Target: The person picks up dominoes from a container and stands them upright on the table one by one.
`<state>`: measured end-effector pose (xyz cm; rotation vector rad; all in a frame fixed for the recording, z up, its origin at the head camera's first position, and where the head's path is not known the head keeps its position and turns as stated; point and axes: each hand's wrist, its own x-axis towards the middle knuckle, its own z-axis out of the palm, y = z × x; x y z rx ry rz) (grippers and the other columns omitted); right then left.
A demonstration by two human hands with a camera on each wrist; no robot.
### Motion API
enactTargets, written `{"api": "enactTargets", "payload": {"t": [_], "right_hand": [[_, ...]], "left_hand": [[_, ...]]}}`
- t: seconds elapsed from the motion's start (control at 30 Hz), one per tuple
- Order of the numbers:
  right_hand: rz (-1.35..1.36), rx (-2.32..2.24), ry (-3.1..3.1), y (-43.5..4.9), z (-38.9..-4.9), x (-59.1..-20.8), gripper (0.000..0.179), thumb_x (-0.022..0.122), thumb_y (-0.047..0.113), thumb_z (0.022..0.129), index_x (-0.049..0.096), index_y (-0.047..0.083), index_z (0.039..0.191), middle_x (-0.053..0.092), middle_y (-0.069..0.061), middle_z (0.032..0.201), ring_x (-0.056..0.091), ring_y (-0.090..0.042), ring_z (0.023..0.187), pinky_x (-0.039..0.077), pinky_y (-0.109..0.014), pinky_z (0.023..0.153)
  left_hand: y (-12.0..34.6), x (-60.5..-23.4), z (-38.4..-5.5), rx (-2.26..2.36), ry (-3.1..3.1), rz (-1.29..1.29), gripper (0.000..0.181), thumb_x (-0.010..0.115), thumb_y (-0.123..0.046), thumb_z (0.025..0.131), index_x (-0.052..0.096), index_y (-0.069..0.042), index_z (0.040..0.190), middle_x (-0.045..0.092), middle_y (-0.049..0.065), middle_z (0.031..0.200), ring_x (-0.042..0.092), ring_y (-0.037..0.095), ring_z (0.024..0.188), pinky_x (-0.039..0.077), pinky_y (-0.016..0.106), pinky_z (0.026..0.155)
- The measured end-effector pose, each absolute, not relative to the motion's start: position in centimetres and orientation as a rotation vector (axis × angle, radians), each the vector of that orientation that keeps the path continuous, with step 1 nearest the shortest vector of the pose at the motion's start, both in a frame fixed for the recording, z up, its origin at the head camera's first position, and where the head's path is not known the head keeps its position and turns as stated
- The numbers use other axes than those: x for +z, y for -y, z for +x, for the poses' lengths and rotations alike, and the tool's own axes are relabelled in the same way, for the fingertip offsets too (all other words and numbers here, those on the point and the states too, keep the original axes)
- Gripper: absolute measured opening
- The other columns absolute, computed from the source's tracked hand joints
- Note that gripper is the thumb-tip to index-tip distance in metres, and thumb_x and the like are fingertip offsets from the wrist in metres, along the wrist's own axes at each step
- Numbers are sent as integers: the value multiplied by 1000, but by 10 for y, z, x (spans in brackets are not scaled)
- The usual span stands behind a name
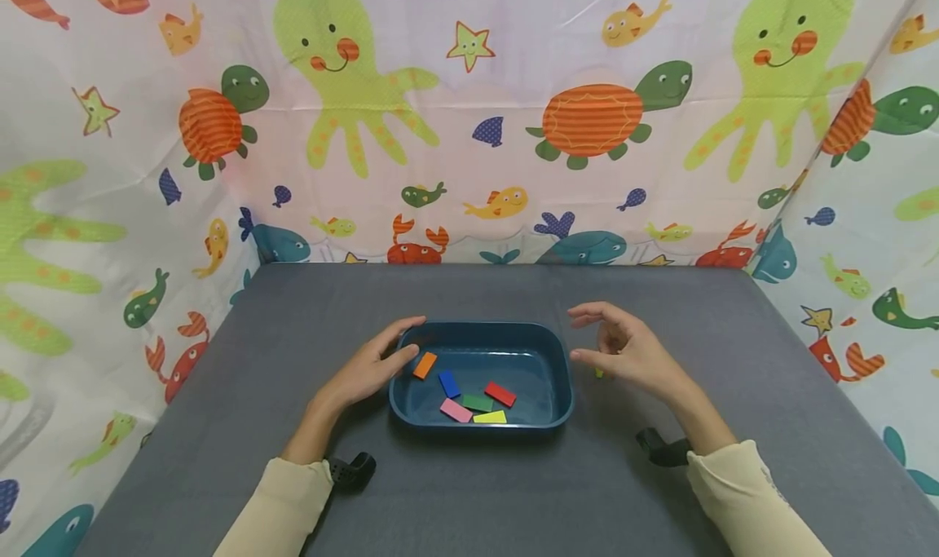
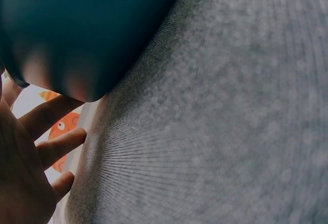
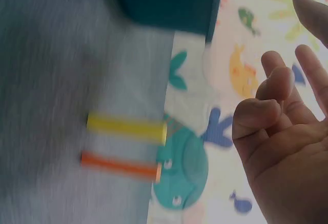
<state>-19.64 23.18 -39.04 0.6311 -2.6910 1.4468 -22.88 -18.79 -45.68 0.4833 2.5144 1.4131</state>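
Note:
A dark blue rectangular tray (image 1: 480, 430) stands on the grey table. Several small flat blocks lie in it: orange (image 1: 425, 365), blue (image 1: 449, 384), green (image 1: 477, 403), red (image 1: 500, 394), pink (image 1: 456, 411) and yellow (image 1: 489, 417). My left hand (image 1: 370, 369) rests at the tray's left end, thumb over the rim, the other fingers spread and fairly straight outside it. Just right of the tray, my right hand (image 1: 631, 353) hovers with loosely bent fingers, holding nothing. Near it on the table are a yellow block (image 3: 125, 127) and an orange block (image 3: 120, 172), mostly hidden by that hand in the head view.
Cloth printed with sea animals (image 1: 469, 133) hangs around the table's back and sides. The grey tabletop (image 1: 484, 500) extends in front of the tray and to both sides. Each wrist wears a black camera mount (image 1: 354, 471).

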Motion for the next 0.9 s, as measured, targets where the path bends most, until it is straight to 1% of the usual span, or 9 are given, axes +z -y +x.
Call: {"api": "enactTargets", "payload": {"t": [0.23, 0.3, 0.37, 0.43, 0.57, 0.63, 0.73, 0.83, 0.9], "right_hand": [[718, 1464, 2688, -202, -196, -392, 53, 83, 18, 86, 61, 16, 134, 66, -15, 123, 54, -18, 68, 46, -24, 56], [735, 1468, 2686, -197, -196, -393, 52, 83, 18, 86, 61, 17, 133, 67, -12, 122, 55, -18, 70, 46, -25, 56], [756, 1468, 2683, -192, -197, -393, 52, 83, 18, 86, 61, 17, 133, 67, -11, 121, 55, -18, 72, 47, -25, 58], [775, 1460, 2685, -188, -196, -394, 52, 84, 18, 85, 62, 17, 133, 68, -12, 119, 56, -18, 74, 49, -26, 61], [804, 1431, 2702, -178, -195, -396, 54, 85, 18, 84, 62, 13, 133, 70, -13, 116, 60, -21, 81, 52, -27, 66], [817, 1416, 2710, -173, -195, -398, 54, 85, 19, 84, 63, 14, 133, 71, -11, 115, 62, -25, 86, 53, -29, 69], [837, 1392, 2721, -167, -195, -400, 53, 85, 20, 84, 63, 19, 132, 72, -4, 113, 64, -27, 92, 56, -33, 75], [877, 1385, 2725, -161, -196, -403, 52, 85, 21, 84, 63, 22, 131, 72, 0, 112, 66, -24, 92, 57, -36, 77], [908, 1386, 2726, -157, -196, -405, 52, 85, 21, 85, 62, 22, 131, 72, -3, 111, 66, -21, 91, 58, -37, 77]], "left_hand": [[187, -459, -230, 1420, -2505, 490, 51, 53, -43, 105, 37, -42, 154, 35, -5, 163, 44, 34, 143, 57, 51, 97], [187, -460, -230, 1420, -2501, 492, 52, 53, -42, 106, 37, -41, 155, 35, -5, 163, 44, 33, 142, 57, 50, 97], [186, -459, -230, 1423, -2494, 489, 51, 53, -42, 106, 37, -41, 154, 35, -5, 163, 44, 33, 142, 57, 50, 97], [186, -458, -230, 1426, -2490, 485, 51, 53, -40, 106, 37, -40, 155, 35, -5, 163, 44, 33, 142, 56, 50, 98], [187, -457, -229, 1429, -2486, 480, 53, 53, -41, 106, 37, -36, 156, 35, -5, 164, 44, 33, 143, 56, 52, 99], [187, -456, -230, 1431, -2486, 479, 52, 53, -39, 106, 37, -36, 156, 34, -4, 164, 43, 34, 144, 56, 52, 99], [187, -456, -230, 1434, -2484, 472, 51, 53, -38, 106, 37, -38, 155, 34, -4, 164, 41, 34, 145, 55, 53, 99], [187, -455, -230, 1436, -2482, 467, 52, 53, -38, 106, 37, -37, 156, 34, -4, 164, 41, 34, 145, 55, 53, 99], [187, -455, -230, 1434, -2483, 467, 53, 53, -39, 106, 37, -36, 156, 35, -4, 164, 42, 34, 144, 55, 53, 99]]}}
